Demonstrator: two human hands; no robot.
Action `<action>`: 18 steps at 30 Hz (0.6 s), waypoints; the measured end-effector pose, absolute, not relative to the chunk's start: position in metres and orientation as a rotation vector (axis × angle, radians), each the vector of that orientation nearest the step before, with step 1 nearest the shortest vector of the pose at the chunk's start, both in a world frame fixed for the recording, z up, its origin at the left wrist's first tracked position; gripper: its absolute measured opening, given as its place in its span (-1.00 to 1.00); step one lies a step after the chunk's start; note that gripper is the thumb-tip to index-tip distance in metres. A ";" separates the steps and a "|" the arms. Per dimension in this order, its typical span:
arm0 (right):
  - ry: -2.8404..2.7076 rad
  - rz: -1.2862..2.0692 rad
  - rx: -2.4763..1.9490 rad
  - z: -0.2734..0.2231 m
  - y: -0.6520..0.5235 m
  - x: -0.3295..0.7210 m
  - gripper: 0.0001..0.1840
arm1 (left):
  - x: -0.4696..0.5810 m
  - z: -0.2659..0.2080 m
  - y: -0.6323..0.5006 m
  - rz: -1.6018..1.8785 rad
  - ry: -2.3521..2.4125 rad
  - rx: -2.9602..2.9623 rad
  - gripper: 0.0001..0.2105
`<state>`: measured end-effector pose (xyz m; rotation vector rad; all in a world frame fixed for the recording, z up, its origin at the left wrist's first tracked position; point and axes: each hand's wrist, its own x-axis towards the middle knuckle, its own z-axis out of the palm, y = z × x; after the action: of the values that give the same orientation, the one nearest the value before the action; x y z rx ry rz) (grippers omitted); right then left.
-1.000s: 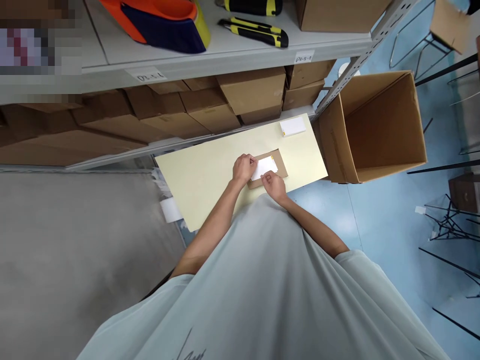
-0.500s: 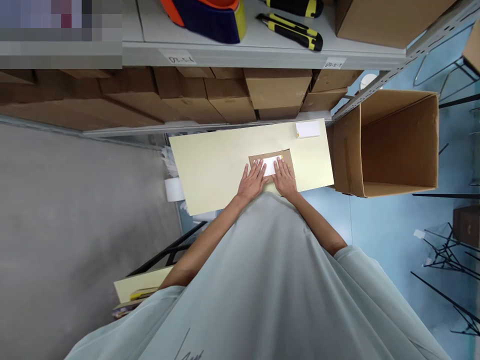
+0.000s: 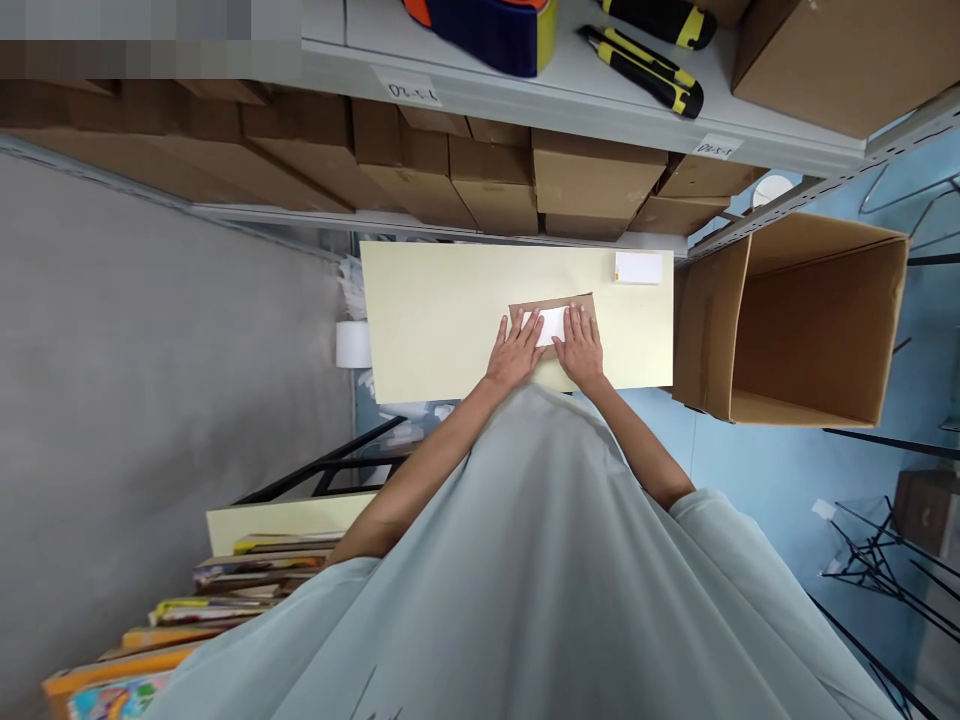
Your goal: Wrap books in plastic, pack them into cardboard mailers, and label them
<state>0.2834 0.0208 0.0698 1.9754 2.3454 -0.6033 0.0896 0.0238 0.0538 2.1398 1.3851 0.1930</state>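
Observation:
A flat brown cardboard piece (image 3: 555, 303) lies on the cream tabletop (image 3: 442, 320), with a white label (image 3: 553, 326) on its upper face. My left hand (image 3: 516, 350) rests flat over the label's left part, fingers spread. Over the right side lies my right hand (image 3: 580, 345), its fingers stretched out across the label's edge and the cardboard. Both palms face down. Whether the cardboard is a thin box or an envelope I cannot tell. A separate white stack of labels or small box (image 3: 638, 267) sits near the tabletop's back right corner.
Behind the table, a grey shelf (image 3: 525, 120) holds several cardboard boxes (image 3: 600, 175), box cutters (image 3: 645, 70) and a blue-orange tape dispenser (image 3: 480, 35). A large open carton (image 3: 817, 320) stands at the right. Books (image 3: 247, 570) are stacked at lower left.
My view has turned slightly, so the shelf and table appear tilted differently. My right hand has shifted a little over the label; both hands stay on the cardboard.

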 end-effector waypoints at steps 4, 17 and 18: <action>2.319 -0.667 2.058 0.070 0.024 0.288 -0.20 | 0.092 0.055 0.022 0.212 1.479 2.032 -0.28; 2.285 -0.642 2.218 0.065 0.024 0.297 -0.24 | 0.086 0.054 0.028 0.196 1.504 2.008 -0.29; 2.292 -0.640 2.205 0.065 0.024 0.294 -0.24 | 0.087 0.054 0.028 0.199 1.512 2.019 -0.28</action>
<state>0.2937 0.0244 0.0655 2.2050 2.2923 -0.6396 0.0874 0.0285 0.0536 2.0187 1.5124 0.1987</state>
